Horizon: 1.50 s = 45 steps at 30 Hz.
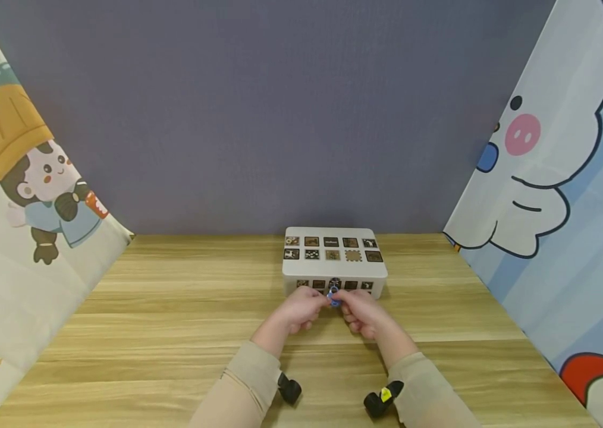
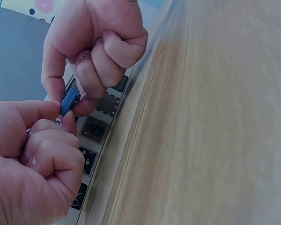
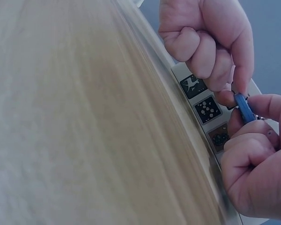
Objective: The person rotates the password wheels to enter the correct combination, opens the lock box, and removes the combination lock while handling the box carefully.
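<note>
beige sleeves (image 1: 250, 374) lie over the worktop (image 1: 173, 333); at the front of the white box (image 1: 323, 267), our left hand (image 1: 300, 309) and right hand (image 1: 364, 312) pinch a small blue lock (image 3: 245, 108) from opposite sides, fingers (image 3: 269, 106) closed to its thickness, probably to keep it steady.

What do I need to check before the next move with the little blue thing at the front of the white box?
1. White rectangular box with printed pictures, flat on the light wood-grain table: ok.
2. Box closed: looks ok.
3. Left grip pinching the small blue padlock-like object: ok.
4. Right grip pinching it too: ok.
5. Blue object free of the small dark clasp on the box's front: cannot tell, too covered to see.
</note>
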Motion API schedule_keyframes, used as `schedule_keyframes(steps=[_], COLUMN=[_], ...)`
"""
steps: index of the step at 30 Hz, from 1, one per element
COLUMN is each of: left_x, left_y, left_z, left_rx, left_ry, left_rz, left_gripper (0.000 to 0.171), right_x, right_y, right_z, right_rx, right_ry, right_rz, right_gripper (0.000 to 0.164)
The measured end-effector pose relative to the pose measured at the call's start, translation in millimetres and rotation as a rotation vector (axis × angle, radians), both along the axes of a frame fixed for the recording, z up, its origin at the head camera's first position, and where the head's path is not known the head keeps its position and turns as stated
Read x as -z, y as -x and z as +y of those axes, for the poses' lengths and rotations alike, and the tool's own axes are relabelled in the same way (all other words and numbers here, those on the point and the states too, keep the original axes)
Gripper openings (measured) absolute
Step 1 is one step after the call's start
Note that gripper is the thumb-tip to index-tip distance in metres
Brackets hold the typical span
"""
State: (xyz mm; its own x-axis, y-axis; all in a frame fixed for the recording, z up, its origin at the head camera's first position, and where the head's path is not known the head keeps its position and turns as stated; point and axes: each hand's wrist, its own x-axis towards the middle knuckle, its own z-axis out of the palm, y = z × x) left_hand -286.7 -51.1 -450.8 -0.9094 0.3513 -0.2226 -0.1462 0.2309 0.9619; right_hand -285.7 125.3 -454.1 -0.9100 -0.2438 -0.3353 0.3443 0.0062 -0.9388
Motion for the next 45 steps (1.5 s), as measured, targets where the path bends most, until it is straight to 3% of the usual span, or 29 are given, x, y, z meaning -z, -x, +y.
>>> schedule_keyframes(steps=[12, 24, 32, 45], left_x=[0.9, 1.5, 1.5, 1.7], left_y=[0.9, 1.8, 2.0, 1.0], left_z=[0.5, 0.3, 1.4, 0.8], left_rx=[-0.003, -0.011, -0.015, -0.010], left_ry=[0.006, -0.015, -0.016, -0.022], left_rz=[0.007, -0.001, -0.007, -0.014], left_gripper=[0.022, 0.021, 0.021, 0.020], right_x=[-3.3, -6.2, -7.3, -10.2], right_y=[1.3, 5.0, 6.3, 3.5], right_z=[7.3, 17.4, 23.7, 21.4], right_rx=[0.006, 0.024, 0.028, 0.008], right_ry=[0.020, 0.032, 0.045, 0.066], right_rz=[-0.027, -0.050, -0.053, -0.052], right_gripper=[0.031, 0.027, 0.038, 0.029])
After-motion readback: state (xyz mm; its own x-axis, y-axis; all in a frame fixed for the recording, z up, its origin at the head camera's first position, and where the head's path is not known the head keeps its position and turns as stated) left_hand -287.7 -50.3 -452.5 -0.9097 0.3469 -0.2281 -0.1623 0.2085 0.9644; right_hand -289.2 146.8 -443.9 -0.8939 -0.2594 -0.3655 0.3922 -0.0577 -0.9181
